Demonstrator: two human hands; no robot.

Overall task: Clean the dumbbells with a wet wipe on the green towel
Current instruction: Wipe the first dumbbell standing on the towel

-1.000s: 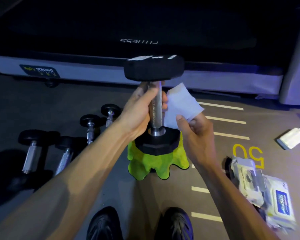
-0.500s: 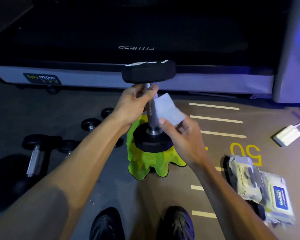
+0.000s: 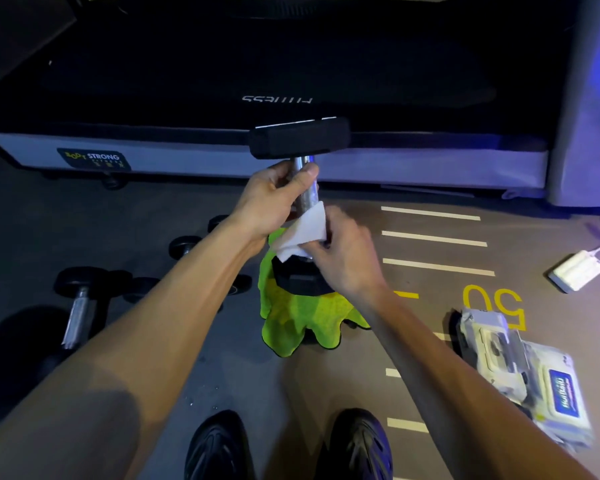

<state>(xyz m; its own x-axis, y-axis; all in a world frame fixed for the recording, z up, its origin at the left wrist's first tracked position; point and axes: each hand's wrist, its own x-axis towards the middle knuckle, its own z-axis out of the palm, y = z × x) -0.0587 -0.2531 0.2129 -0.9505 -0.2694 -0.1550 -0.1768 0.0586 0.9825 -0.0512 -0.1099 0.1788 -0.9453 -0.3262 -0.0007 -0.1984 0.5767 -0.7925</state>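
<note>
Dim gym floor (image 3: 430, 306); spare dumbbells (image 3: 80, 306) at left lay half in shadow. Upright dumbbell (image 3: 298, 136) stood on green towel (image 3: 298, 323), its lower head partly hidden. Wet wipe (image 3: 303, 233) had dropped from beside the bar onto its base. Left hand (image 3: 274, 199) curled round the bar; right hand (image 3: 343, 251) pinched the wipe.

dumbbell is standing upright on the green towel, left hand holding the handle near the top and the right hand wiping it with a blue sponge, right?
Not quite: the head view shows the right hand wiping with a white wet wipe, not a blue sponge. The dumbbell does stand upright on the green towel, left hand gripping the handle.
</note>
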